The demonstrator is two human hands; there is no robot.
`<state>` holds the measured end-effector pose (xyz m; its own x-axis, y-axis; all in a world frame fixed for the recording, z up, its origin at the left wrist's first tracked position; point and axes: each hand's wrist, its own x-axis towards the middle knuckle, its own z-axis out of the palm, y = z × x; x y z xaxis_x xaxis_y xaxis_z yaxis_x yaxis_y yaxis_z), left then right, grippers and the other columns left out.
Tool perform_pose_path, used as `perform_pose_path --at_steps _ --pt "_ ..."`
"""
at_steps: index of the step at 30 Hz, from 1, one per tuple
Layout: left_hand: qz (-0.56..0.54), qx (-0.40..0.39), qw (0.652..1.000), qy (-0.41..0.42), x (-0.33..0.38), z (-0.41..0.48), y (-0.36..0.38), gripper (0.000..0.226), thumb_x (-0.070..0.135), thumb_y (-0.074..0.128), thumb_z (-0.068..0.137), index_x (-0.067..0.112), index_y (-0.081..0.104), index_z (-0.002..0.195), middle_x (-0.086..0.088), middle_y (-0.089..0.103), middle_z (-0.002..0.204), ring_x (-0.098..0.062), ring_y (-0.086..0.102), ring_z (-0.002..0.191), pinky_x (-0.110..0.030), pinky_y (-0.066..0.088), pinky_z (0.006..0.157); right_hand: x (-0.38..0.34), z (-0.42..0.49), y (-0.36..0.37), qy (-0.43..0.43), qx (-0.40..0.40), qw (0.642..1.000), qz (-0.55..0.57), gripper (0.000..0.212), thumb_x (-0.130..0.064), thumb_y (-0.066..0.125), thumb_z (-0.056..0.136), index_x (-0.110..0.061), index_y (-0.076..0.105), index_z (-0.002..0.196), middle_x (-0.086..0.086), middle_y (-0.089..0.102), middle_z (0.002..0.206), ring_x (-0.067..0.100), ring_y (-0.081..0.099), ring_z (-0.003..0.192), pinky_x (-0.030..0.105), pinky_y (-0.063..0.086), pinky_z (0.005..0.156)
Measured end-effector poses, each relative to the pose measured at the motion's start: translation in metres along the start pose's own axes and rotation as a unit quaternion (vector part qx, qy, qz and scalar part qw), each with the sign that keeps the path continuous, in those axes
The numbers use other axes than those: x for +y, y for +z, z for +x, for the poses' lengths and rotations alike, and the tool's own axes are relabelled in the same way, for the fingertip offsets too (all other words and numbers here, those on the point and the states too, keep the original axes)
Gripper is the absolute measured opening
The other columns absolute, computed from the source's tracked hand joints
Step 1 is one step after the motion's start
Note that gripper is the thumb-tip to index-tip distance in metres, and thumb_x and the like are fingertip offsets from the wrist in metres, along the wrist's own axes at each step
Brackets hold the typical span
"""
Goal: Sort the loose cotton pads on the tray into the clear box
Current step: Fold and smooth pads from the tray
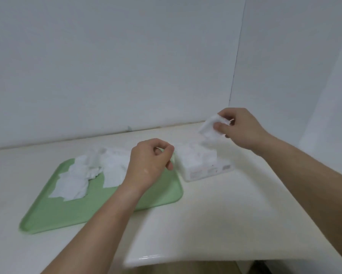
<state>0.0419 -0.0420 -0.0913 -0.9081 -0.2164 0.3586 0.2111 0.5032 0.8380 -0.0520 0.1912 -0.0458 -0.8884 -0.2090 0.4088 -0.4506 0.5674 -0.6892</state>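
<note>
Head view. Nearest the camera, lower frame: two bare forearms reaching up over a white table (225, 214).

Centre frame: left hand (152, 161) above the right end of the green tray (110, 206). Fingers curled in, thumb tip against forefinger, no pad seen in it. Not clear whether touching the tray.

Left of centre: loose cotton pads (73, 180) in an overlapping heap on the tray's far-left part, just left of the left hand. Near half of the tray bare.

Right of centre: clear box (203, 167) on the table, just beside the tray's right edge, long side running roughly left to right across the frame. Already part-filled with white pads.

Upper right of centre: right hand (239, 129) raised over the box's far right end, pinching a held pad (209, 127) between thumb and fingers. Pad hangs down and to the left from the grip, lower edge close over the box.

Judged: drop-in step. Box lies straight below and slightly left of the grip, so a short lowering should do. Right hand nearer the box, left hand nearer the heap. Much sorting left.
</note>
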Motion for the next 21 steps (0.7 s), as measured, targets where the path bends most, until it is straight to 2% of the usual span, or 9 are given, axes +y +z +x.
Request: perform_pose_path --at_steps 2,4,6,7,10,13,16,19,21 --pt "0.026 -0.002 1.000 0.009 0.009 0.004 0.012 0.014 0.022 0.063 0.093 0.022 0.070 0.082 0.002 0.070 0.055 -0.005 0.049 0.043 -0.020 0.042 0.049 0.022 -0.002 -0.005 0.018 0.003 1.000 -0.011 0.010 -0.014 0.067 0.090 -0.023 0.071 0.087 0.002 0.072 0.085 0.016 0.060 0.071 0.037 0.051 0.073" --pt "0.033 0.002 0.999 0.012 0.015 0.014 0.027 0.009 0.022 0.061 0.093 0.022 0.068 0.088 0.002 0.070 0.060 -0.006 0.058 0.045 -0.021 0.045 0.050 0.038 -0.003 -0.007 0.024 -0.003 0.999 -0.024 0.016 -0.007 0.066 0.088 -0.022 0.072 0.087 -0.002 0.071 0.081 0.010 0.059 0.069 0.029 0.046 0.066" --pt "0.038 -0.007 0.999 0.017 0.017 0.027 0.042 0.005 0.022 0.062 0.093 0.022 0.065 0.096 0.004 0.069 0.075 -0.012 0.066 0.055 -0.026 0.052 0.059 0.048 -0.004 -0.006 0.021 -0.006 0.999 -0.028 0.019 -0.004 0.065 0.087 -0.021 0.073 0.089 -0.006 0.071 0.081 0.005 0.060 0.070 0.016 0.043 0.062" --pt "0.058 -0.017 0.998 0.025 0.017 0.035 0.049 0.009 0.024 0.063 0.092 0.022 0.065 0.101 0.006 0.068 0.085 -0.015 0.068 0.067 -0.029 0.054 0.068 0.049 -0.003 -0.006 0.018 -0.009 1.000 -0.023 0.019 -0.004 0.064 0.088 -0.020 0.074 0.090 -0.007 0.071 0.082 0.005 0.061 0.071 0.011 0.041 0.059" --pt "0.184 -0.091 0.978 0.038 0.014 0.060 0.070 0.039 0.038 0.071 0.086 0.024 0.060 0.121 0.006 0.061 0.118 -0.018 0.061 0.107 -0.037 0.049 0.095 0.052 -0.001 -0.005 0.007 -0.021 1.000 -0.003 0.020 -0.004 0.062 0.089 -0.020 0.073 0.089 -0.008 0.072 0.085 0.006 0.062 0.073 0.005 0.040 0.058" --pt "0.304 -0.180 0.935 -0.003 0.011 0.083 0.086 0.081 0.056 0.076 0.078 0.026 0.043 0.145 0.002 0.048 0.143 -0.022 0.050 0.129 -0.043 0.038 0.108 0.051 0.001 -0.006 -0.003 -0.033 0.999 0.000 0.020 -0.005 0.060 0.091 -0.021 0.072 0.089 -0.009 0.071 0.087 0.002 0.061 0.075 0.005 0.040 0.059" --pt "0.365 -0.233 0.900 -0.038 0.006 0.099 0.099 0.102 0.071 0.074 0.072 0.022 0.033 0.151 0.000 0.049 0.145 -0.025 0.049 0.132 -0.044 0.035 0.108 0.055 0.004 -0.007 -0.016 -0.054 0.998 -0.025 0.023 -0.008 0.059 0.092 -0.027 0.071 0.087 -0.012 0.072 0.091 -0.007 0.058 0.072 0.005 0.041 0.063" --pt "0.408 -0.254 0.877 -0.033 0.005 0.103 0.106 0.100 0.073 0.073 0.071 0.020 0.036 0.147 0.003 0.056 0.138 -0.022 0.053 0.123 -0.040 0.036 0.100 0.060 0.007 -0.006 -0.016 -0.067 0.997 -0.042 0.023 -0.010 0.060 0.091 -0.029 0.073 0.089 -0.013 0.072 0.092 -0.010 0.057 0.069 0.005 0.041 0.062" --pt "0.408 -0.261 0.874 -0.036 0.007 0.102 0.109 0.093 0.069 0.075 0.072 0.020 0.039 0.144 0.003 0.058 0.132 -0.021 0.053 0.109 -0.038 0.042 0.097 0.061 0.007 -0.006 -0.015 -0.079 0.996 -0.041 0.023 -0.010 0.062 0.089 -0.030 0.074 0.088 -0.013 0.073 0.091 -0.009 0.058 0.069 0.006 0.042 0.061"
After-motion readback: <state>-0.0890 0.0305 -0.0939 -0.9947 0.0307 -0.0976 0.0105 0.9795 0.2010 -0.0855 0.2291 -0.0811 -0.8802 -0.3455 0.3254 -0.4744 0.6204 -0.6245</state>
